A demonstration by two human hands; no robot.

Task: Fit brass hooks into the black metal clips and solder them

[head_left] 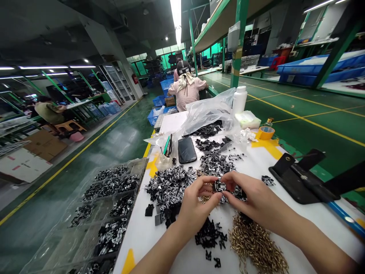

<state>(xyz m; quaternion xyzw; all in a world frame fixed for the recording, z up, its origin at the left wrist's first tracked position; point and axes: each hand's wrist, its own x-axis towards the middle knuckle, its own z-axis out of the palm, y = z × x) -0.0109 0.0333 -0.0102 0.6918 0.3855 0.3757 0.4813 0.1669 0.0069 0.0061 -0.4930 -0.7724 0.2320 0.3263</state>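
Between the fingertips of my left hand (199, 198) and my right hand (248, 190) is a small black and silver metal part (220, 185). Both hands pinch it from opposite sides, just above the white table. Behind and left of it spreads a heap of black and silver small parts (171, 186). Black plastic pieces (209, 234) lie loose below my hands. A pile of brass-coloured small pins or screws (255, 243) sits under my right forearm; their exact kind is too small to tell.
At left stands a compartment tray (97, 228) of similar parts. A phone (187, 150), pens (168, 144), a plastic bag (211, 110), a white bottle (240, 99) and orange tape (265, 132) lie farther back. A black hand press (302, 179) with a blue lever is at right. A person (186, 89) sits ahead.
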